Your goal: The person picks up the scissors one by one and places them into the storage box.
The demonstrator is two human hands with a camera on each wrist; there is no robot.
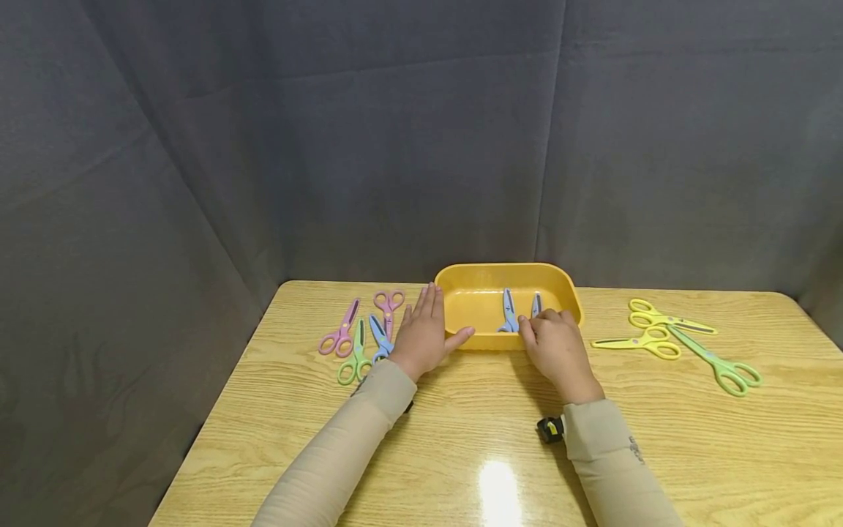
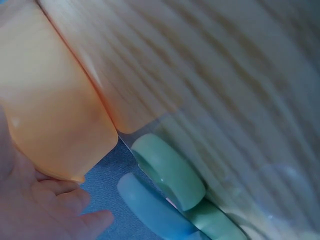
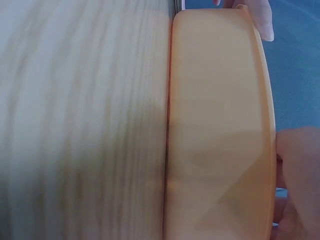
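Note:
My left hand (image 1: 421,333) lies along the left end of a yellow plastic bin (image 1: 461,340), fingers straight and thumb stretched over its front rim. My right hand (image 1: 558,350) reaches over the bin's front wall, its fingers curled down inside at a pair of blue scissors (image 1: 536,302). Those scissors' blades point away from me, and the hand hides their handles. Beside them in the bin lies a second pair of blue scissors (image 1: 508,311). In the right wrist view, the curled right fingers (image 3: 300,170) are behind the bin's rim.
Left of the bin lie pink scissors (image 1: 342,331), another pink pair (image 1: 388,301), green scissors (image 1: 356,357) and blue scissors (image 1: 380,335). On the right are two yellow scissors (image 1: 648,316) (image 1: 652,343) and a green pair (image 1: 714,361). A grey curtain (image 1: 421,161) hangs behind the wooden table (image 1: 461,454).

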